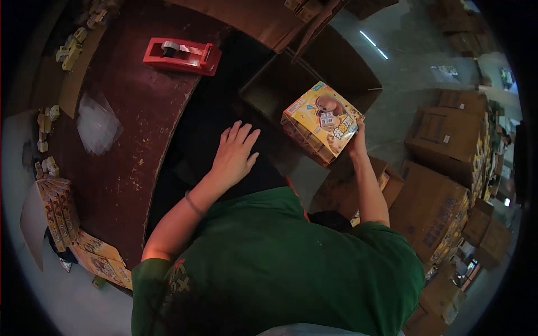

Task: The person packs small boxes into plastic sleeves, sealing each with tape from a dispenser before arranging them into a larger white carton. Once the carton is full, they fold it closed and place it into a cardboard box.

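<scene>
My right hand grips a yellow printed box by its right side. The box is tilted, its colourful top facing up, above an open cardboard carton. Over my lap, my left hand is held palm down with its fingers apart and nothing in it. A red tape dispenser with a roll of tape sits on the dark red table, beyond my left hand. The fingertips of my right hand are partly hidden behind the box.
The worn table lies to my left, with clear plastic sheets on it. Flat printed cartons are stacked at its near left end. Brown cardboard boxes stand piled on the floor at my right.
</scene>
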Demonstrator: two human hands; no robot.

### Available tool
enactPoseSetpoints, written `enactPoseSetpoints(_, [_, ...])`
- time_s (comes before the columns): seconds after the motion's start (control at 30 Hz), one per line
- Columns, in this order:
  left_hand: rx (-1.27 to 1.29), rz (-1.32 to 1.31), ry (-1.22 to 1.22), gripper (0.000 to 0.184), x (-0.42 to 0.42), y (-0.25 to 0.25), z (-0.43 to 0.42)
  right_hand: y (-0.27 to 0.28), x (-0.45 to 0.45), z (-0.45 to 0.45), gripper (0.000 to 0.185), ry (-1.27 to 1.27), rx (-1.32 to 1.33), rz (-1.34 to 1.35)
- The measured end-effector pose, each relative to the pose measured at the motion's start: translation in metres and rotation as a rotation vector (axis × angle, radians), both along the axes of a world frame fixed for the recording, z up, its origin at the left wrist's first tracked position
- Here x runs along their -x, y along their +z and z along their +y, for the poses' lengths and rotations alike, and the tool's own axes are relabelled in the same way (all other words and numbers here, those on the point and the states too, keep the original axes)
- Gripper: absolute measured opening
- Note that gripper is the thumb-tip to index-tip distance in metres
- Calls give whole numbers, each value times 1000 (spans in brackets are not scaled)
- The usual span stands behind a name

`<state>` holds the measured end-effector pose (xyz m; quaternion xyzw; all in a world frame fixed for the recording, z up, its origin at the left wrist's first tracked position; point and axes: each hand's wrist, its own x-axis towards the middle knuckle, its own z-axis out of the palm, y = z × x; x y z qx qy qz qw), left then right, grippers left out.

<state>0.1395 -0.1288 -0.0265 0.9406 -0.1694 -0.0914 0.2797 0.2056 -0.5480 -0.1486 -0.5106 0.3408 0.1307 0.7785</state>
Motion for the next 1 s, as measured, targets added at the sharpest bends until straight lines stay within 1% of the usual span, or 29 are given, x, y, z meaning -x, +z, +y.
enactPoseSetpoints(0.1, [-145, 14, -38, 63, -10, -18, -1, 0, -14, -1, 56, -64, 25, 29])
enactPoseSetpoints(0.2, [-151, -18, -69, 66, -22, -25, -8, 5, -25, -15, 58, -59, 49, 48])
enactPoseSetpoints(0.27, [-186, -72, -145, 70, -49, -38, -24, 35, -32, -9, 59, -57, 117, 119])
enactPoseSetpoints(0.3, [-212, -41, -181, 74, -65, -48, -34, 48, -35, -9, 59, -18, 201, 139])
enactPoseSetpoints(0.37, [-342, -28, -227, 78, -91, -98, -45, 63, -41, -13, 58, 59, 372, 180])
enactPoseSetpoints(0.43, [-509, -44, -268, 82, -102, -117, -47, 55, -41, -15, 50, 79, 417, 127])
enactPoseSetpoints(0.47, [-510, 71, -306, 82, -103, -125, -49, 48, -39, -14, 48, 90, 436, 118])
enactPoseSetpoints(0.5, [-515, 188, -342, 82, -105, -121, -49, 26, -35, -14, 45, 83, 428, 92])
enactPoseSetpoints(0.53, [-522, 308, -379, 82, -105, -118, -46, 5, -28, -8, 46, 75, 422, 88])
enactPoseSetpoints(0.57, [-505, 411, -397, 81, -105, -115, -43, -13, -22, 8, 45, 67, 464, 138])
enactPoseSetpoints(0.6, [-486, 510, -407, 80, -103, -111, -38, -38, -18, 22, 47, 73, 419, 132])
enactPoseSetpoints(0.63, [-466, 612, -415, 79, -100, -109, -34, -53, -16, 41, 52, 104, 446, 168])
enactPoseSetpoints(0.67, [-437, 648, -413, 78, -96, -106, -30, -80, -13, 55, 56, 126, 461, 143])
enactPoseSetpoints(0.7, [-409, 682, -406, 76, -92, -104, -27, -123, -15, 66, 61, 82, 438, 39])
enactPoseSetpoints(0.73, [-397, 638, -388, 72, -86, -105, -24, -131, -23, 86, 72, 44, 402, 25])
enactPoseSetpoints(0.77, [-324, 554, -324, 69, -82, -97, -20, -147, -31, 99, 75, 11, 458, 12])
enactPoseSetpoints(0.8, [-255, 467, -259, 67, -81, -83, -16, -175, -43, 108, 78, -22, 512, -2])
enactPoseSetpoints(0.83, [-194, 391, -213, 65, -72, -71, -9, -215, -51, 103, 83, 23, 497, 11])
enactPoseSetpoints(0.87, [-130, 260, -157, 63, -56, -56, 1, -175, -61, 124, 82, 32, 332, 117])
enactPoseSetpoints(0.9, [-79, 91, -59, 61, -50, -46, 8, -192, -73, 131, 76, 33, 207, 195])
enactPoseSetpoints(0.93, [-58, 60, 19, 57, -43, -23, 17, -228, -77, 138, 69, -6, 182, 52])
enactPoseSetpoints(0.97, [-66, 65, 91, 56, -28, -11, 27, -245, -84, 144, 70, -18, 230, 228])
enactPoseSetpoints(1.0, [-65, 51, 171, 54, -16, -4, 34, -254, -83, 148, 60, 228, 234, 369])
